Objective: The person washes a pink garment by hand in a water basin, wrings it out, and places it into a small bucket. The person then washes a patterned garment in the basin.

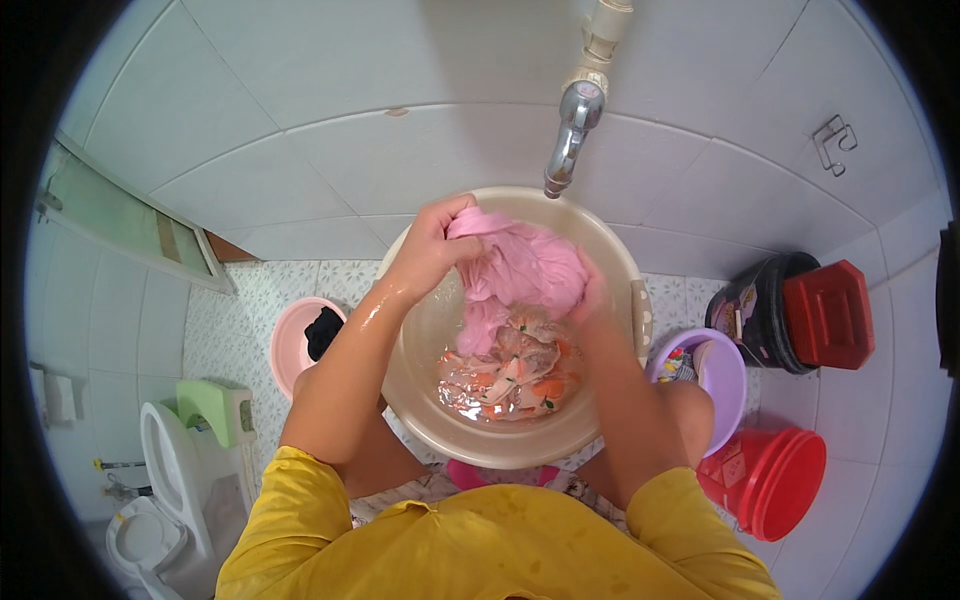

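Note:
Between my two hands a wet pink cloth garment point(525, 262) is bunched up over a large beige basin point(425, 425). My left hand point(440, 240) grips its upper left part, thumb and fingers closed on the fabric. At its right edge my right hand point(590, 290) is closed round the cloth, with its fingers partly hidden. The garment's lower end hangs down toward the water. Below it in the basin lies soaked patterned clothing point(515, 375) in pale and orange tones, partly under water.
A metal tap point(572, 135) juts from the tiled wall above the basin. To the left are a pink basin point(290, 340) with dark cloth, a green stool point(217, 410) and a toilet point(170, 460). On the right stand a purple basin point(728, 370), a red bucket point(775, 485) and a black bucket point(755, 310).

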